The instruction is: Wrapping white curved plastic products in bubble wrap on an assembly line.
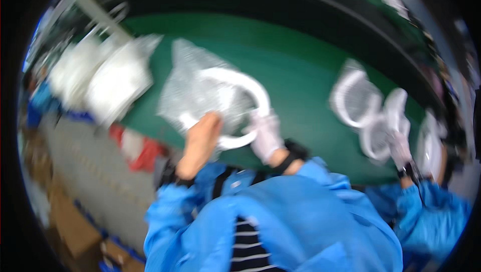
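Note:
A white ring-shaped part (258, 91), like a seat ring, lies partly inside a clear plastic bag (188, 79) above the green work surface (300, 86). My left hand (200, 139), without a glove, is closed on the near edge of the bag beside the ring; its fingertips are blurred. My right hand (267, 134), in a white glove, grips the ring's right side. The bag covers the ring's left part and spreads out to the far left of it.
White bagged items (120, 79) are piled at the surface's left end, near a metal post (95, 11). Bagged white rings (350, 96) lie to the right, where a co-worker's gloved hand (399, 147) holds one. Red material (143, 149) and cardboard boxes (75, 222) are lower left.

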Action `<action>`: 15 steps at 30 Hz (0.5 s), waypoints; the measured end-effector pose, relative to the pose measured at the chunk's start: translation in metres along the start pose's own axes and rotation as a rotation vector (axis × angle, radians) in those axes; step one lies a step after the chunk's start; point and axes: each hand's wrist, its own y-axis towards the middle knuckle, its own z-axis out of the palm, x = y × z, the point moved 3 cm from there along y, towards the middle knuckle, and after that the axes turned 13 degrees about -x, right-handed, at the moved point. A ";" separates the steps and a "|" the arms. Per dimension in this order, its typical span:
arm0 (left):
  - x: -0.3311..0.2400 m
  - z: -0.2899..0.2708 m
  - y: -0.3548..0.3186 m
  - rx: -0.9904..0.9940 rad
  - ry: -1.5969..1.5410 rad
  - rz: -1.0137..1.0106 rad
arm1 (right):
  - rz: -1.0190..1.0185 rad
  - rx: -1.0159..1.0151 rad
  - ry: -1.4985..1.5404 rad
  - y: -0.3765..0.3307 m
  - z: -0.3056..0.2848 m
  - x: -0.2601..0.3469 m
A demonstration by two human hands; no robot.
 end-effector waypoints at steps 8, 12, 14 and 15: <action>-0.081 0.030 0.031 0.142 -0.172 0.118 | -0.181 -0.102 0.094 -0.019 -0.052 0.043; -0.111 0.039 0.019 0.318 -0.176 0.334 | -0.291 -0.396 0.404 -0.010 -0.135 0.063; -0.129 0.055 0.024 0.303 -0.306 0.381 | -0.308 -0.454 0.390 -0.024 -0.142 0.059; -0.145 0.063 0.026 0.322 -0.381 0.450 | -0.318 -0.504 0.373 -0.032 -0.145 0.058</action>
